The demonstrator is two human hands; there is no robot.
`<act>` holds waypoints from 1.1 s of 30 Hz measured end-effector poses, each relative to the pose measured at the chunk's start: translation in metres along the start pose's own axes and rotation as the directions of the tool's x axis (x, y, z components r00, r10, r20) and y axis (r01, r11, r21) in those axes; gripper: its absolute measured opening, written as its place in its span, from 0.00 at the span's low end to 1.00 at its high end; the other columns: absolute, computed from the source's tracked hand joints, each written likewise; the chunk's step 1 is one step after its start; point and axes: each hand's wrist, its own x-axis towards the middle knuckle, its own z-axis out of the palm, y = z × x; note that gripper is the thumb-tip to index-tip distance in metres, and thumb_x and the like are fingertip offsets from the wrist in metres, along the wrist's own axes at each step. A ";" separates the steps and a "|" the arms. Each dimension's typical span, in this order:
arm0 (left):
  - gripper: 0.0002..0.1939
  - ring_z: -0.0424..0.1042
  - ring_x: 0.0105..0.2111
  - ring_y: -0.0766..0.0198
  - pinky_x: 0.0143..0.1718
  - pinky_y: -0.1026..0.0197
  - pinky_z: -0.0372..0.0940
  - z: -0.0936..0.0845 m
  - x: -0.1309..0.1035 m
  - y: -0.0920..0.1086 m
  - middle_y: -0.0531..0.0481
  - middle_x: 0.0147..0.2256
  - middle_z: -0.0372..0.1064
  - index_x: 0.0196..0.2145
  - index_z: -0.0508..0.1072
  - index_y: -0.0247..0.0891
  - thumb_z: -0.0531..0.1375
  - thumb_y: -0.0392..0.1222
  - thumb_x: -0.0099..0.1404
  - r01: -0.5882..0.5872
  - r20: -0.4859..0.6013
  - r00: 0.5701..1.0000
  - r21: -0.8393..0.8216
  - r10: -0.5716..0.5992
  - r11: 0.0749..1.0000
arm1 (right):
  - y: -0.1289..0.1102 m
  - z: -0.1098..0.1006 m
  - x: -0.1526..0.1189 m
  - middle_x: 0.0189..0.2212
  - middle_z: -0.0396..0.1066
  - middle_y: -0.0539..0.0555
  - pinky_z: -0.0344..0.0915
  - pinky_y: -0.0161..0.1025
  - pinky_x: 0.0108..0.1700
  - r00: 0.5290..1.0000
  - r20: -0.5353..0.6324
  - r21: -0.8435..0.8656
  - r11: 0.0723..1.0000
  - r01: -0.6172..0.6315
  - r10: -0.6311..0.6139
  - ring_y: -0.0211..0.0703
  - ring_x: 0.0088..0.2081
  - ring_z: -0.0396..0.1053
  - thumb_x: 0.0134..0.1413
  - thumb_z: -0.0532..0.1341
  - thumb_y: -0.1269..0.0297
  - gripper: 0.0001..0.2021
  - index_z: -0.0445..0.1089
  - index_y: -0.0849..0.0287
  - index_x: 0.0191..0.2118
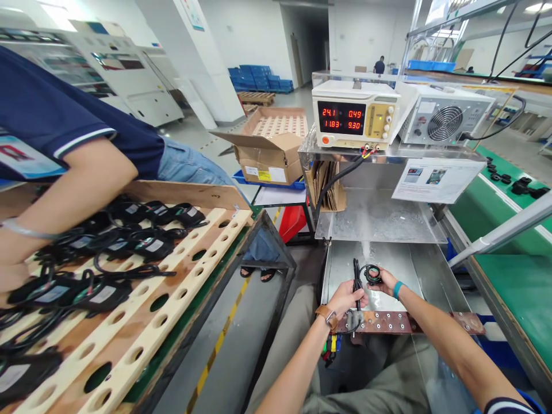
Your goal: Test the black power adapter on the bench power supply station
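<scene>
A folded bundle of black cable (pixel 356 277) is pinched in my left hand (pixel 345 298), just above the copper-coloured strip with metal studs (pixel 388 322). To its right, my right hand (pixel 385 282) holds a small round black device (pixel 372 275) by its edge, with the fingers closed round it. A thin black lead loops between the cable bundle and the round device. Both hands are over the metal tray (pixel 414 270). Coloured clips (pixel 331 347) hang below the strip's left end.
A power supply (pixel 356 115) with red digits stands on the shelf ahead. At left, a wooden rack (pixel 176 293) carries black cabled devices; another person's arm (pixel 86 178) reaches over it. A green conveyor (pixel 517 282) runs at right.
</scene>
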 end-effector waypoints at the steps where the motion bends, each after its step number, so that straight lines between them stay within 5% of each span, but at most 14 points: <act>1: 0.30 0.74 0.28 0.64 0.36 0.59 0.69 0.000 0.000 0.000 0.47 0.29 0.73 0.36 0.68 0.33 0.72 0.59 0.49 0.000 -0.002 1.000 0.002 0.000 1.000 | 0.000 0.000 0.000 0.34 0.69 0.54 0.76 0.45 0.37 1.000 -0.004 0.001 1.000 0.001 -0.001 0.47 0.32 0.71 0.53 0.66 0.72 0.14 0.63 0.59 0.43; 10: 0.22 0.74 0.28 0.65 0.35 0.62 0.69 0.000 -0.001 -0.003 0.49 0.29 0.74 0.36 0.68 0.35 0.69 0.55 0.54 -0.020 -0.020 1.000 0.010 0.020 1.000 | 0.000 0.006 -0.009 0.33 0.67 0.52 0.75 0.45 0.39 0.996 0.029 0.014 0.996 0.083 -0.083 0.49 0.35 0.70 0.51 0.71 0.65 0.17 0.64 0.58 0.42; 22: 0.38 0.73 0.25 0.64 0.32 0.60 0.67 -0.006 0.011 -0.012 0.50 0.26 0.72 0.35 0.65 0.36 0.72 0.68 0.38 0.014 -0.029 1.000 0.032 -0.013 0.999 | 0.008 0.008 0.005 0.28 0.66 0.51 0.75 0.41 0.30 1.000 -0.001 0.004 1.000 0.031 -0.031 0.47 0.28 0.70 0.45 0.69 0.64 0.16 0.64 0.57 0.39; 33: 0.35 0.74 0.28 0.63 0.34 0.59 0.68 -0.006 0.006 -0.011 0.48 0.29 0.73 0.36 0.67 0.34 0.72 0.66 0.44 -0.016 -0.018 1.000 0.023 0.016 1.000 | 0.004 0.006 0.003 0.30 0.67 0.52 0.76 0.44 0.33 0.998 -0.005 0.019 0.998 0.056 -0.056 0.46 0.30 0.69 0.47 0.68 0.68 0.14 0.64 0.58 0.39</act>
